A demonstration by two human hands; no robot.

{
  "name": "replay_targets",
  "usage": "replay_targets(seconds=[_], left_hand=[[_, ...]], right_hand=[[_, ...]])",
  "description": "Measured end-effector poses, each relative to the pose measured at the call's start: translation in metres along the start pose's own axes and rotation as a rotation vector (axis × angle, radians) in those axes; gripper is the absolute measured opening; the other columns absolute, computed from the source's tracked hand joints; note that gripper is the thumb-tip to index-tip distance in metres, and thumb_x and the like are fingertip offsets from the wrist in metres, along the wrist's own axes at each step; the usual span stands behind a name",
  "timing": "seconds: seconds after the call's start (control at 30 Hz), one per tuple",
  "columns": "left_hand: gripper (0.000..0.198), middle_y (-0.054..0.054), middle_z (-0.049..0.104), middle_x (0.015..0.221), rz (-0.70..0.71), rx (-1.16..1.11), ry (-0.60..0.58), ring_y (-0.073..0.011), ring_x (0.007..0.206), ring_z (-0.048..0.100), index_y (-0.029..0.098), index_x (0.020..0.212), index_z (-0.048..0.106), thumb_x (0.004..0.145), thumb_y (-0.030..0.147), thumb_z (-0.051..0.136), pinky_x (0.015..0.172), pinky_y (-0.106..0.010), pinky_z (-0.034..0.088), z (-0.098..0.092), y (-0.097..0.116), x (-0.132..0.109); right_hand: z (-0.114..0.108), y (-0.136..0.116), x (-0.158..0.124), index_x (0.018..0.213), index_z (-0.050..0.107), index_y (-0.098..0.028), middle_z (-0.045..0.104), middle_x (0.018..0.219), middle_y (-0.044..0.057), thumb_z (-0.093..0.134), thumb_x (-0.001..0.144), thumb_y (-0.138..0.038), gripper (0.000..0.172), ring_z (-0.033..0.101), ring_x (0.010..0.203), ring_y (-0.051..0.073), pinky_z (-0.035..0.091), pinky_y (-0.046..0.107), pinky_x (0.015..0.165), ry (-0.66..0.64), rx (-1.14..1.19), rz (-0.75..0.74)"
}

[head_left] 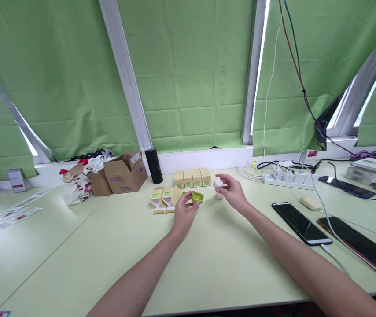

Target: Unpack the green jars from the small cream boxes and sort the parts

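My left hand (184,212) is closed on a small green cup-shaped piece (197,198), its hollow side showing. To its right, my right hand (232,193) pinches a small white round piece (218,183) between thumb and fingers. Just below that lies a pale pinkish-white block (219,196); whether the two touch I cannot tell. Beside my left hand are opened, folded-out cream cartons (163,199) with green squares on them. Behind both hands stands a row of several closed cream boxes (192,177), each with a green window or label.
A black cylinder (154,166) and an open cardboard box (125,172) stand at the back left, near a white cloth bag (78,187). On the right lie a phone (302,223) on a cable, another dark phone (359,242), and a white power strip (289,179) with tangled cords.
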State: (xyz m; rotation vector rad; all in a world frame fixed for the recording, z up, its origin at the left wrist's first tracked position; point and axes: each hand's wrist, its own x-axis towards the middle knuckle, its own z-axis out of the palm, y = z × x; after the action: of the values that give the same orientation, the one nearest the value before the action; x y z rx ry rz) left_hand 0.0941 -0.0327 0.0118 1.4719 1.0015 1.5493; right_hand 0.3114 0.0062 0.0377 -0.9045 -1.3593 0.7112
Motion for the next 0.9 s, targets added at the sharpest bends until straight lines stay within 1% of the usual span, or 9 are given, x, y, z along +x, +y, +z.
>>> replay_targets(seconds=[0.1, 0.17, 0.23, 0.33, 0.4, 0.53, 0.7, 0.8, 0.9], left_hand=[[0.046, -0.014, 0.071, 0.125, -0.005, -0.001, 0.014, -0.0267, 0.12, 0.066, 0.019, 0.118, 0.065, 0.078, 0.033, 0.083, 0.095, -0.038, 0.054, 0.0, -0.001, 0.0], [0.046, -0.014, 0.071, 0.125, -0.011, 0.005, 0.019, -0.0266, 0.12, 0.066, 0.019, 0.119, 0.065, 0.079, 0.033, 0.082, 0.095, -0.038, 0.054, 0.0, 0.0, 0.0], [0.046, -0.014, 0.07, 0.126, -0.011, 0.013, 0.019, -0.0266, 0.12, 0.065, 0.019, 0.119, 0.065, 0.079, 0.033, 0.082, 0.096, -0.039, 0.054, 0.0, 0.0, 0.0], [0.044, -0.014, 0.07, 0.125, -0.006, 0.027, 0.023, -0.0269, 0.119, 0.065, 0.019, 0.117, 0.065, 0.078, 0.032, 0.082, 0.096, -0.039, 0.053, 0.0, 0.0, 0.0], [0.044, -0.013, 0.07, 0.124, -0.007, 0.032, 0.03, -0.027, 0.119, 0.065, 0.02, 0.117, 0.066, 0.078, 0.032, 0.082, 0.096, -0.039, 0.053, 0.0, 0.0, 0.0], [0.043, -0.014, 0.07, 0.124, -0.017, 0.03, 0.039, -0.0273, 0.118, 0.065, 0.019, 0.117, 0.066, 0.078, 0.03, 0.081, 0.096, -0.04, 0.053, 0.0, -0.001, 0.0], [0.042, -0.013, 0.071, 0.123, -0.013, 0.019, 0.039, -0.0268, 0.118, 0.066, 0.02, 0.116, 0.067, 0.077, 0.028, 0.082, 0.095, -0.039, 0.053, 0.0, 0.0, 0.0], [0.042, -0.013, 0.072, 0.123, -0.01, 0.021, 0.042, -0.0264, 0.118, 0.066, 0.02, 0.117, 0.067, 0.077, 0.027, 0.082, 0.094, -0.038, 0.054, 0.0, 0.0, 0.0], [0.042, -0.013, 0.072, 0.123, -0.007, 0.019, 0.04, -0.0263, 0.117, 0.066, 0.02, 0.116, 0.067, 0.078, 0.028, 0.082, 0.093, -0.038, 0.054, 0.001, 0.0, 0.0]], right_hand=[[0.001, 0.008, 0.012, 0.111, 0.069, -0.023, 0.067, 0.108, 0.004, 0.069, 0.071, -0.016, 0.041, 0.064, 0.088, 0.02, 0.054, 0.039, 0.082, -0.059, -0.277, -0.128], [0.003, 0.013, 0.015, 0.107, 0.07, -0.022, 0.067, 0.11, 0.005, 0.065, 0.073, -0.009, 0.037, 0.064, 0.094, 0.021, 0.053, 0.04, 0.086, -0.156, -0.441, -0.217], [0.008, 0.017, 0.015, 0.108, 0.072, -0.021, 0.065, 0.113, 0.008, 0.06, 0.075, -0.002, 0.04, 0.064, 0.101, 0.023, 0.052, 0.039, 0.089, -0.253, -0.598, -0.282], [0.016, 0.023, 0.014, 0.115, 0.072, -0.02, 0.066, 0.118, 0.011, 0.057, 0.076, 0.004, 0.049, 0.063, 0.108, 0.025, 0.049, 0.035, 0.09, -0.364, -0.874, -0.298], [0.021, 0.027, 0.014, 0.119, 0.071, -0.019, 0.069, 0.118, 0.012, 0.059, 0.075, 0.004, 0.051, 0.062, 0.109, 0.026, 0.047, 0.034, 0.09, -0.41, -1.0, -0.28], [0.025, 0.033, 0.015, 0.124, 0.068, -0.016, 0.073, 0.113, 0.013, 0.063, 0.075, -0.001, 0.051, 0.061, 0.108, 0.03, 0.04, 0.037, 0.09, -0.422, -1.084, -0.247], [0.024, 0.035, 0.013, 0.125, 0.065, -0.018, 0.075, 0.113, 0.012, 0.065, 0.076, -0.006, 0.05, 0.057, 0.113, 0.031, 0.034, 0.039, 0.094, -0.409, -1.142, -0.228], [0.017, 0.035, 0.009, 0.13, 0.063, -0.018, 0.073, 0.121, 0.012, 0.066, 0.074, -0.007, 0.057, 0.053, 0.12, 0.031, 0.032, 0.04, 0.099, -0.403, -1.148, -0.229], [0.003, 0.034, 0.007, 0.135, 0.061, -0.018, 0.069, 0.132, 0.012, 0.066, 0.073, -0.01, 0.063, 0.046, 0.129, 0.031, 0.03, 0.042, 0.106, -0.387, -1.142, -0.272]])
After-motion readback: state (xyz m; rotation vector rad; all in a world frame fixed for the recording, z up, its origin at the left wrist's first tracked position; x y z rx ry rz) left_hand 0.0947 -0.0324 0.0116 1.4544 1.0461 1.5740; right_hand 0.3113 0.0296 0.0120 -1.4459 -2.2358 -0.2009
